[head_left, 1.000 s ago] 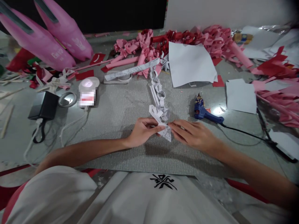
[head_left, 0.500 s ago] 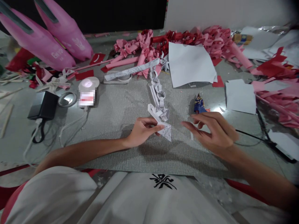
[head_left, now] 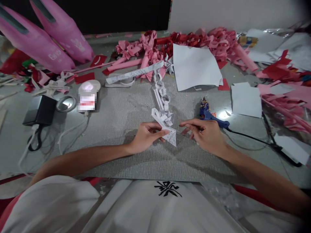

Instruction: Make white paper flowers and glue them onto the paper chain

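Observation:
My left hand (head_left: 147, 136) pinches the folded white paper tip (head_left: 171, 137) at the near end of a white paper chain (head_left: 162, 98) that runs away from me across the grey mat (head_left: 121, 123). A short gap to the right of that tip is my right hand (head_left: 206, 134), its fingers curled and its index finger pointing at the tip without touching it. Whether something small sits between those fingers is hidden. Just behind my right hand lies a blue glue gun (head_left: 211, 116), its black cord trailing off to the right.
White sheets (head_left: 194, 66) (head_left: 246, 99) lie beyond the mat. Pink and red paper strips (head_left: 194, 40) pile up along the back and right. On the left are a black adapter (head_left: 39, 110), a tape roll (head_left: 65, 103), a white round container (head_left: 87, 95) and pink padded shapes (head_left: 48, 42).
My right hand let go of the paper tip, swung out to the right near the glue gun, then came back toward the tip. My left hand kept its hold.

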Motion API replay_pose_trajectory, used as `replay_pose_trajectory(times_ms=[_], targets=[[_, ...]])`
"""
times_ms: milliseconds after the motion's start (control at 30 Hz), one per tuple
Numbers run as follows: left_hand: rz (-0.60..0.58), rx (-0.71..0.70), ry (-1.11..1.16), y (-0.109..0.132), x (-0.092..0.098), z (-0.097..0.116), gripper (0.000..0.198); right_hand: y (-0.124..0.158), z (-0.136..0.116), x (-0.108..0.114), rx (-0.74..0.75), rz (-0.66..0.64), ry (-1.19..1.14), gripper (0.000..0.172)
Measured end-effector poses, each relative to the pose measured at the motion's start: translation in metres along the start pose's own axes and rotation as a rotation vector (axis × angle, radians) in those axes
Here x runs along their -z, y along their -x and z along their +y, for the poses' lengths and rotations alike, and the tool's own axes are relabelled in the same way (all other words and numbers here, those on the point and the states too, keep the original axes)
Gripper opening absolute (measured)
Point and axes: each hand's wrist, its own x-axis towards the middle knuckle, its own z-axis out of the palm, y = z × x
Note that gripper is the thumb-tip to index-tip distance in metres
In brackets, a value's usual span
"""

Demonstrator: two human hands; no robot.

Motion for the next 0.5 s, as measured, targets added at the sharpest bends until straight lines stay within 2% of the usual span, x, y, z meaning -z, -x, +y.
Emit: replay_pose_trajectory(times_ms=[100,267,367,500], targets=[[0.006,0.004,0.005,0.0000,0.0009,-0.0033,0.031,-0.0003,-0.0013,0.0027,-0.082,-0.038,-0.128,0.029],[-0.009,-0.003,0.014,-0.0002,0.0011,-0.0029,0.028,0.0010,-0.0066,0.0075,-0.184,0.075,-0.277,0.028],[0.001,0.002,0.017,-0.0004,0.0008,-0.0019,0.028,0.0011,-0.0084,0.0078,-0.160,0.090,-0.265,0.034],[0.003,0.002,0.026,-0.0007,0.0006,-0.0017,0.027,0.0007,-0.0088,0.0076,-0.063,0.091,-0.229,0.027]])
